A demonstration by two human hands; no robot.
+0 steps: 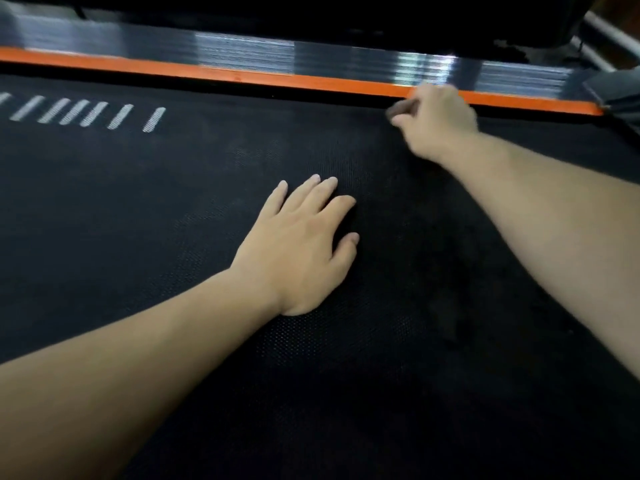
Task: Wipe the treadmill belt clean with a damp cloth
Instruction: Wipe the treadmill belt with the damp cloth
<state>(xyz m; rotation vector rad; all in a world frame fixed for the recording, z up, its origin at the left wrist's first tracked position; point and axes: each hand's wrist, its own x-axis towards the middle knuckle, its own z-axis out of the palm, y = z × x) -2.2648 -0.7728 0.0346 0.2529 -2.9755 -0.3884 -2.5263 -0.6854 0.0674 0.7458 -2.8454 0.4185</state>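
Note:
The black textured treadmill belt fills most of the view. My left hand lies flat on it near the middle, palm down, fingers spread, holding nothing. My right hand is blurred, reaching to the belt's far edge beside the orange strip. Its fingers are curled around a small dark cloth, which is mostly hidden and pressed against the belt.
An orange strip runs along the belt's far edge, with a ribbed grey side rail behind it. White slanted marks are printed on the belt at the far left. A metal tube stands at the top right.

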